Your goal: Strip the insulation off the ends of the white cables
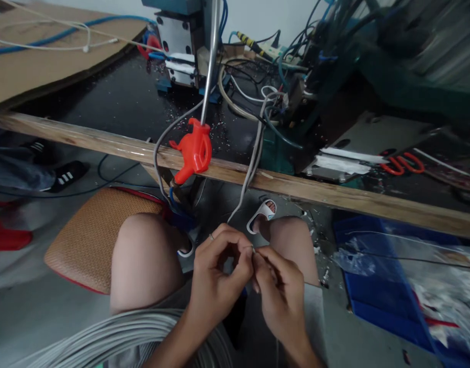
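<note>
My left hand point(221, 273) pinches thumb against forefinger over my lap. My right hand point(278, 291) has its fingers closed right beside it, fingertips nearly touching. A tiny pale end of cable shows between the two sets of fingertips. One grey cable point(240, 202) drops over the bench edge and disappears behind my left fingers. Across my lap, under my left forearm, lies a thick coil of grey cable point(131, 332). Most of what the fingertips grip is hidden.
The wooden bench edge point(315, 189) runs ahead of my knees. A red air gun point(196, 151) hangs there. Machines point(179, 48) stand on the dark bench top. A woven stool point(104, 237) is at left, a blue bin point(384, 301) with plastic at right. Another person's shoe point(68, 175) shows far left.
</note>
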Tool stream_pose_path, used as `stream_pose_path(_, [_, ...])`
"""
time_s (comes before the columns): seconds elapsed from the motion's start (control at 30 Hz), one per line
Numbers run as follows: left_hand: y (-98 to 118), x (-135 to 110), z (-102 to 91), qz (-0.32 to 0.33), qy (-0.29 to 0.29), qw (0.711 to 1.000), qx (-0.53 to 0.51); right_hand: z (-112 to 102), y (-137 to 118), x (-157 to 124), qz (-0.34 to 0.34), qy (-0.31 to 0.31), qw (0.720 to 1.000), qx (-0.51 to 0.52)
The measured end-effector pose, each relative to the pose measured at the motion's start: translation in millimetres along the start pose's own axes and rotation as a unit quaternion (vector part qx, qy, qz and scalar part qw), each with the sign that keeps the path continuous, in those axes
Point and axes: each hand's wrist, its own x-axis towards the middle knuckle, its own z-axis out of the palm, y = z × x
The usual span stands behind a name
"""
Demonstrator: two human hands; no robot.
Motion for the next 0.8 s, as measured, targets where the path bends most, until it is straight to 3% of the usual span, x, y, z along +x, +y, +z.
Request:
stream_pose_path(0.17, [0, 3, -1.7, -0.003, -0.020, 1.000, -0.003, -17, -3, 8, -0.041, -0.038, 0.996, -0.073])
stream_pose_path(0.3, [2, 6, 0.5, -0.081, -0.014, 0.992, -0.092, -41, -4, 14, -0.113, -0.072, 0.983, -0.127])
stream_pose_path(0.47, [0, 10, 2.5, -0.150, 0.001, 0.976, -0.159, -66, 3, 22, -0.196, -0.164, 0.958, -0.132])
stream_pose_path(0.53, [-2, 10, 1.7, -0.175, -0.006, 0.966, -0.189, -64, 6, 21, -0.234, -0.163, 0.947, -0.147])
stream_pose_path(0.67, [-4, 10, -1.2, -0.234, -0.021, 0.944, -0.233, -47, 9, 15, -0.294, -0.099, 0.931, -0.193])
stream_pose_path(0.8, [-4, 10, -1.4, -0.323, 0.014, 0.910, -0.260, -37, 14, 9, -0.326, -0.089, 0.913, -0.229])
